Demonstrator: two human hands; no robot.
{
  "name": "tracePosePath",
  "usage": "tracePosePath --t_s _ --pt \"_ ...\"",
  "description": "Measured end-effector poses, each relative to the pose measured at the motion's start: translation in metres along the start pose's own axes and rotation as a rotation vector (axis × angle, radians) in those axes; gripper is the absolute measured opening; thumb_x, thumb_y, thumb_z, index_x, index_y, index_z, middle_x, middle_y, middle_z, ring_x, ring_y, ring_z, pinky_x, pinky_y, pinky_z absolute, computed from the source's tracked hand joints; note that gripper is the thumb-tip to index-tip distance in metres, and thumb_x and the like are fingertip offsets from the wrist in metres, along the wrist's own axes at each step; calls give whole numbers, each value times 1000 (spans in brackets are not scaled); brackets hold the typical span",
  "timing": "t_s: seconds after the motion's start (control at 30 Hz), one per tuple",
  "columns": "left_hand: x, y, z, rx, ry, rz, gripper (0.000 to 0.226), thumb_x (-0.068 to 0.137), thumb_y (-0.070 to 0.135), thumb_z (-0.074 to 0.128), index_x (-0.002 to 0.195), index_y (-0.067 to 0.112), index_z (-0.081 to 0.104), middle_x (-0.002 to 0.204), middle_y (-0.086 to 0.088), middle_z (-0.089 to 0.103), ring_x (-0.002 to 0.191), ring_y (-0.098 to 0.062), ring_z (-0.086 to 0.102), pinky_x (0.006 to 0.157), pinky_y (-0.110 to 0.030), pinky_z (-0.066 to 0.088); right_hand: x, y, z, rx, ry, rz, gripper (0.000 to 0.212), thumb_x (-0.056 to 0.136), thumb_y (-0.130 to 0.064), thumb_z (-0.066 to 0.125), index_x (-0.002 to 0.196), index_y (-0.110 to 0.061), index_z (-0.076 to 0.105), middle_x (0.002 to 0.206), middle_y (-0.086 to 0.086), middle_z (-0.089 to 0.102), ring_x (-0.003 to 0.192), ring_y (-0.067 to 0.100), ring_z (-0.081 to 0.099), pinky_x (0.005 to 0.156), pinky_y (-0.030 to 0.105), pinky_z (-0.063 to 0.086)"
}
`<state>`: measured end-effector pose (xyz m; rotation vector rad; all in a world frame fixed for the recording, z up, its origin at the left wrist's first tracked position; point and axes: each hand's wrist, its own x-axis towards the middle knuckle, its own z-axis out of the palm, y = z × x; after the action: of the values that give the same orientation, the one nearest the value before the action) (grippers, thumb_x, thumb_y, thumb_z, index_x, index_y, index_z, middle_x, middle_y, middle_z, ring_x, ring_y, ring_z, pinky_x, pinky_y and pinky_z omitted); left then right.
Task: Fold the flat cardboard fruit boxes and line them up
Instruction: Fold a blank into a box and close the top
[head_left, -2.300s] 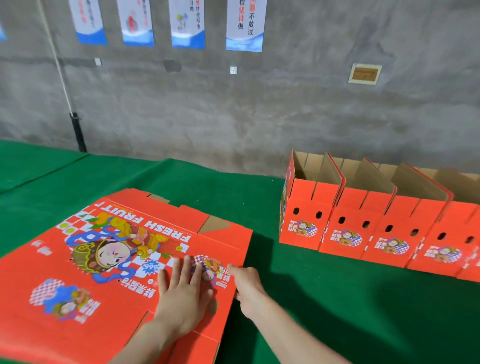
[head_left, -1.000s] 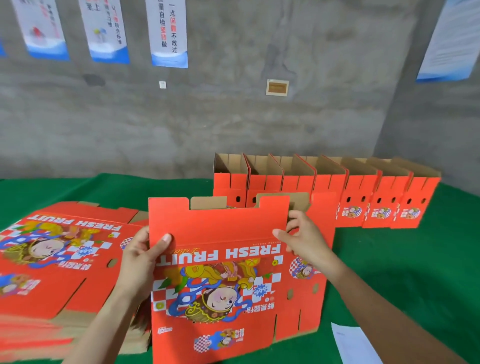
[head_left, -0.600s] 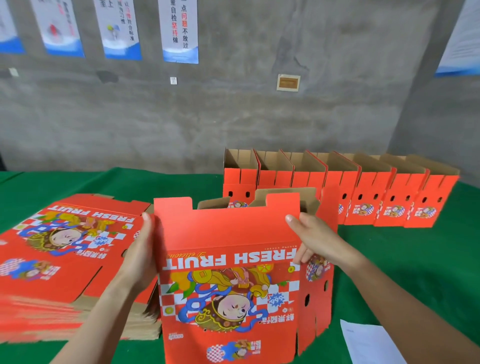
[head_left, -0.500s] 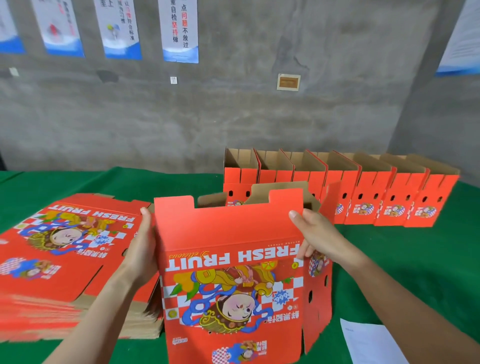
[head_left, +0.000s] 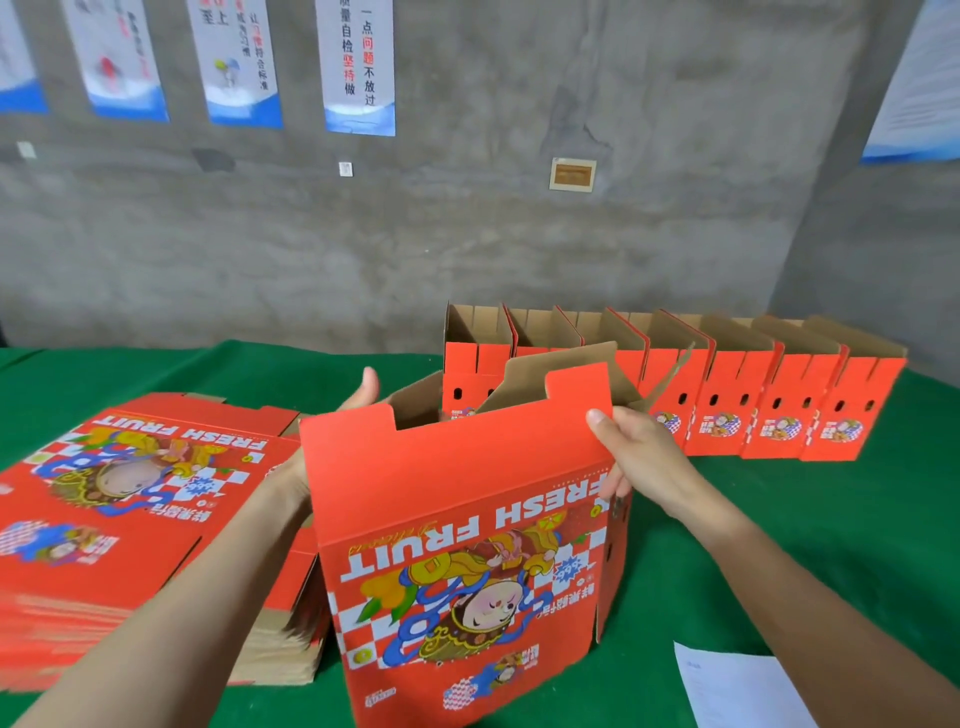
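Opened wider than half a second ago: the box's brown rear panel now stands clear of the front one, and the left hand (head_left: 291, 475) has gone from the front panel's left edge round behind it. Only its wrist and an upright thumb show past the left side of the box, with the fingers hidden, so I can't tell whether it grips or only pushes. Right hand (head_left: 639, 462) stays at the front panel's upper right corner, thumb on the printed face and fingers curled round the edge – a pinch grip.

Box (head_left: 457, 519) stands upright at centre frame on the green cloth (head_left: 779, 519), "FRESH FRUIT" print upside down towards the camera, top flaps up, brown inside visible.

Just left of it, touching or nearly so – stack of flat boxes (head_left: 130, 509), print up. Behind, centre to right, a row of folded boxes (head_left: 727, 384) stands side by side, open tops up. White sheet of paper (head_left: 737, 691) lies at lower right. Posters (head_left: 358, 67) hang on the concrete wall (head_left: 467, 234) across the top.
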<state>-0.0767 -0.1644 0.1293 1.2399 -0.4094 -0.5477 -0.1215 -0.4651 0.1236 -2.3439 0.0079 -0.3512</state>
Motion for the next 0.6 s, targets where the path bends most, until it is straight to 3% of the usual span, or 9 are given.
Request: tracePosePath --t_s 0.07,0.13,0.2,0.27,0.33,0.37,0.5,0.6 --pt "4 0 -2 -19 25 9 68 72 69 37 72 14 76 60 -3 65 44 -11 60 45 -21 52 -1 3 -2 2 39 7 46 98 -46 34 100 -5 56 49 8 64 42 16 61 52 30 51" --pt "8 -1 -8 -82 93 93 57 79 58 39 111 20 68 84 -3 69 61 -10 66 55 -22 55 -3 8 -6 27 69 33 47 98 -46 34 102 -4 56 50 9 64 42 15 62 51 27 50" --pt "9 -5 -16 -32 161 173 40 89 35 51 125 19 53 81 3 72 61 -6 66 52 -19 53 -5 14 -9 67 85 64 48 99 -45 36 107 -2 55 52 12 65 44 16 63 52 26 49" --pt "4 -5 -12 192 157 173 33 74 18 69 106 17 59 67 6 70 55 -6 62 50 -18 50 -7 17 -10 96 92 79 49 99 -45 37 109 0 55 56 13 66 46 18 65 55 31 51" --pt "-3 -10 -4 395 140 108 6 70 13 67 69 14 61 50 6 61 48 -6 54 47 -17 45 -7 18 -8 116 97 72 49 99 -44 38 109 1 55 59 14 68 48 19 66 58 34 53" --pt "-6 -14 -2 436 132 65 12 71 8 65 62 13 61 48 5 61 46 -5 55 46 -16 45 -8 17 -8 123 101 66 48 99 -43 38 108 2 55 62 14 68 49 19 66 58 35 54" --pt "-9 -29 -5 431 173 27 18 58 5 64 71 13 73 78 -4 72 68 -9 65 62 -21 54 -10 19 -10 127 125 40 48 99 -41 40 106 4 55 68 17 68 51 17 66 56 34 53" --pt "2 -37 -5 418 420 113 13 62 9 70 75 4 68 78 -13 72 68 -22 66 67 -35 53 -17 20 -17 126 197 16 60 94 -51 37 94 5 57 63 19 62 46 12 61 57 34 46"
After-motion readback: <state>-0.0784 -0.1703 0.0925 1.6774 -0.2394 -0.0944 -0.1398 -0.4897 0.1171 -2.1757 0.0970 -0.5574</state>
